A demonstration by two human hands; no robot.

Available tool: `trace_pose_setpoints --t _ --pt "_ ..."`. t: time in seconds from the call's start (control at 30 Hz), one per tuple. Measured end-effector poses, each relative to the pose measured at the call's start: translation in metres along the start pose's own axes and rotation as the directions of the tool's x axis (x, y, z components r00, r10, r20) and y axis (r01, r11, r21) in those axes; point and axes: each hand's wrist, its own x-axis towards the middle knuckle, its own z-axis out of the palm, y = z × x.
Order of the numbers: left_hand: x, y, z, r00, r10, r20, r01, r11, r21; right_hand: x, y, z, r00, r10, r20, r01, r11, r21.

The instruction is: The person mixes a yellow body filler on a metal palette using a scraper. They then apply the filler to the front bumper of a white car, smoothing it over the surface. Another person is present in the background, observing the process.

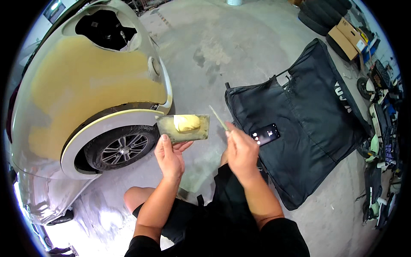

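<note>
My left hand (171,157) grips a flat rectangular mixing board (167,129) by its near edge, thumb on top. A thick dollop of pale yellow body filler (187,123) lies on the board. To the right, my right hand (242,150) is closed round a thin spreader (218,118), seen nearly edge-on and tilted up to the left, apart from the board. At the left stands a car, its rear panel (98,81) coated with dull yellow filler above the wheel (124,150). The board's left end overlaps the wheel arch in view; whether they touch I cannot tell.
A black padded cover (308,115) lies spread on the right, with a smartphone (265,134) on it. Stacked tyres (314,19) and a cardboard box (347,38) stand at the far right. Assorted parts (379,158) line the right wall. A white bucket (234,2) is at the back.
</note>
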Motion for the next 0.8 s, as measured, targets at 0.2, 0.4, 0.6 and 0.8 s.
trace_pose_setpoints --t 0.2,0.4,0.6,0.8 --pt "-0.011 -0.023 -0.004 0.999 0.016 0.032 -0.013 0.995 -0.098 -0.019 -0.030 0.035 0.969 -0.243 0.054 0.248 0.955 -0.161" --pt "-0.013 -0.028 -0.009 0.996 0.012 0.094 0.001 0.992 -0.128 -0.012 -0.033 0.035 0.937 -0.349 0.020 0.347 0.924 -0.162" --pt "-0.018 -0.017 0.000 0.994 -0.016 0.111 0.031 0.990 -0.135 -0.004 -0.032 0.030 0.957 -0.290 -0.005 0.285 0.945 -0.161" --pt "-0.017 -0.011 0.007 0.996 -0.057 0.066 0.067 0.985 -0.157 0.004 -0.021 0.017 0.951 -0.309 -0.012 0.301 0.933 -0.195"
